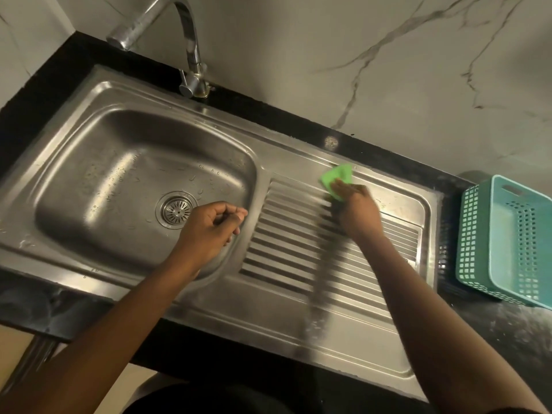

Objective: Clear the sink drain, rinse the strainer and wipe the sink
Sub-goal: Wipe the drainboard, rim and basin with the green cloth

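Observation:
The steel sink (pixel 89 138) has a basin on the left and a ribbed drainboard (pixel 286 258) on the right. A round metal strainer (pixel 176 210) sits in the drain at the basin's floor. My right hand (pixel 357 212) presses a green cloth (pixel 336 176) onto the far edge of the drainboard; the hand is blurred. My left hand (pixel 213 231) hovers over the basin's right side, just right of the strainer, fingers curled shut with nothing visible in them. Water drops dot the basin.
A chrome tap (pixel 191 49) arches over the basin from the back rim. A teal perforated plastic basket (pixel 507 240) stands on the black counter (pixel 53 73) at the right. A marble-patterned wall runs behind the sink.

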Demonstrator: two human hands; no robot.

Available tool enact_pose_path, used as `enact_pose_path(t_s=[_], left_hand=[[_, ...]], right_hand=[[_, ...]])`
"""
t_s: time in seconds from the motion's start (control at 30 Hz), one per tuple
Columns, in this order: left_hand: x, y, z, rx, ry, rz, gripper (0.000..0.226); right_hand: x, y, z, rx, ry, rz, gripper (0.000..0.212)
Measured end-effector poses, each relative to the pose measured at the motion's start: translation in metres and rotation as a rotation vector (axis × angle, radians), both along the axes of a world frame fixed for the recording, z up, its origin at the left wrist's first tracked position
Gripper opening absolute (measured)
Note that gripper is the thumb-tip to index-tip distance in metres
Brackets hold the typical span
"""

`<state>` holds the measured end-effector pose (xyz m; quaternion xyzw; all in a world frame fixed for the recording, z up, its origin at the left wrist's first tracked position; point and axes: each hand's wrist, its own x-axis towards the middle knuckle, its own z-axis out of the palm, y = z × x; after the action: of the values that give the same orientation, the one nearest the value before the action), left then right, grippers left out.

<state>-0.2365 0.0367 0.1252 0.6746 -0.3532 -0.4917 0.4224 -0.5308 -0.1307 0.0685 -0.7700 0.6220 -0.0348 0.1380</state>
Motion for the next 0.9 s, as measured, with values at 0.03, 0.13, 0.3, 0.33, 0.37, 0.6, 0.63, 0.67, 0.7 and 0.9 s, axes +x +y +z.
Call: enact_pose_path(t_s=[0.03, 0.13, 0.3, 0.33, 0.37, 0.6, 0.63, 0.67, 0.7, 0.9], left_hand=[[-0.001, 0.000, -0.002, -0.002, 0.005, -0.003, 0.013], [-0.004, 0.001, -0.010, 0.000, 0.002, -0.012, 0.013], [-0.007, 0.002, -0.016, -0.015, 0.017, -0.019, 0.011], [-0.006, 0.002, -0.016, -0.017, 0.018, -0.016, 0.011], [-0.005, 0.003, -0.017, -0.016, 0.017, -0.016, 0.012], [0.011, 0.013, -0.019, -0.009, 0.025, 0.008, 0.013], [0.015, 0.014, -0.020, -0.009, 0.025, 0.009, 0.013], [0.018, 0.016, -0.022, -0.007, 0.027, 0.015, 0.013], [0.020, 0.018, -0.023, -0.005, 0.028, 0.022, 0.012], [0.037, 0.022, -0.023, -0.010, -0.006, 0.049, 0.013]], right_hand=[[-0.026, 0.001, 0.001, -0.007, 0.012, -0.093, 0.062], [-0.084, -0.003, 0.013, 0.004, -0.034, -0.406, 0.056], [-0.107, -0.021, 0.033, -0.213, -0.221, -0.708, 0.045], [-0.101, -0.024, 0.033, -0.183, -0.252, -0.719, 0.047], [-0.094, -0.026, 0.030, -0.126, -0.259, -0.727, 0.049], [0.006, -0.029, 0.016, -0.023, -0.233, -0.589, 0.030], [0.026, -0.028, 0.016, -0.005, -0.230, -0.532, 0.032], [0.049, -0.026, 0.016, 0.019, -0.228, -0.449, 0.037], [0.073, -0.022, 0.015, 0.044, -0.228, -0.347, 0.043], [0.180, -0.011, 0.012, 0.108, -0.195, 0.034, 0.042]])
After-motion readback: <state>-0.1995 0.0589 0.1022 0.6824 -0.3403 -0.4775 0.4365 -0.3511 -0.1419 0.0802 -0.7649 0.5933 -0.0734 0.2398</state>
